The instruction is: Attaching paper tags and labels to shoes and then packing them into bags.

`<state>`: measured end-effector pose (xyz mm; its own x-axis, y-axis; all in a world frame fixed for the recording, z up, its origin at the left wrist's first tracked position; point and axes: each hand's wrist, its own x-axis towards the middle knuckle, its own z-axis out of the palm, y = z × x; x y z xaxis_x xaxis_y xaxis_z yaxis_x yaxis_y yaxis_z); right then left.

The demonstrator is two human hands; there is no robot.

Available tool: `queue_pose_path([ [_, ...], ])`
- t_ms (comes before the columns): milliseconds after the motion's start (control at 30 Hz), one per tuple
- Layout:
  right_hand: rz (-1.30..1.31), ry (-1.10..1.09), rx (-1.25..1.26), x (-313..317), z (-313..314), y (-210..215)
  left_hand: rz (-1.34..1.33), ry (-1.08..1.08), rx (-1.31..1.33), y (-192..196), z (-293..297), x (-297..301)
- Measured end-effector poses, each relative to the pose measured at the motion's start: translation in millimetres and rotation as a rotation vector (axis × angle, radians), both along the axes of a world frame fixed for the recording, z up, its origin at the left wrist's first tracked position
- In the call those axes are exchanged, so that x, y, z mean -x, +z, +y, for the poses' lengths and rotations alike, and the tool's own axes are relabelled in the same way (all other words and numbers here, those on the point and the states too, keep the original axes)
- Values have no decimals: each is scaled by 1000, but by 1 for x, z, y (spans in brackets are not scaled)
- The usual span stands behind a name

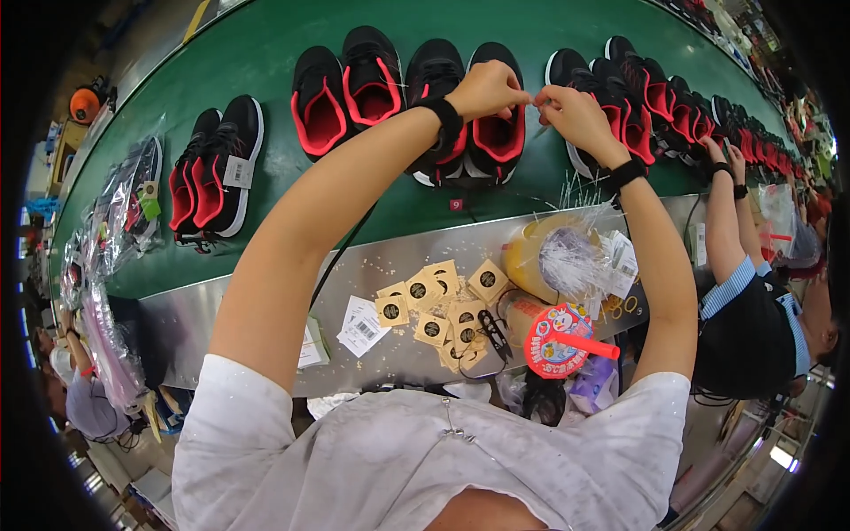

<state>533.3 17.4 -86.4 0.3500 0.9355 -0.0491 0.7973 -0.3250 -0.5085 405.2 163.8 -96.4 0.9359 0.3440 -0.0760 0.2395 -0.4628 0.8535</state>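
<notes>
Above a pair of black shoes with coral-pink linings (498, 134), my two hands come close together, fingers pinched. My left hand (490, 91) is closed at the fingertips; whatever it pinches is too small to make out. Between the thumb and fingers of my right hand (575, 117) is a thin clear plastic strand (539, 132), partly hidden. Another matching pair (374, 88) stands just left of my left wrist. More shoes (580, 75) sit beyond my right hand. Both my wrists wear black bands.
On the metal ledge lie tan square cards (432, 329), white barcode labels (362, 327), black snips (492, 333), a yellow tub of clear strands (529, 257) and a drink cup with red straw (567, 341). Tagged shoes (239, 168) and bagged shoes (133, 190) stand left. A co-worker's arms (726, 203) reach in right.
</notes>
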Motion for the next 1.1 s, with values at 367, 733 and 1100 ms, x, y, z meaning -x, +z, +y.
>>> queue_pose_path([
  [367,-6,23,-50,16,20,-14,264,84,378,-6,22,1],
  [733,-134,56,-42,30,28,-12,206,66,475,-8,23,20],
  [1100,-50,61,-43,33,41,-20,193,83,445,-16,30,32],
])
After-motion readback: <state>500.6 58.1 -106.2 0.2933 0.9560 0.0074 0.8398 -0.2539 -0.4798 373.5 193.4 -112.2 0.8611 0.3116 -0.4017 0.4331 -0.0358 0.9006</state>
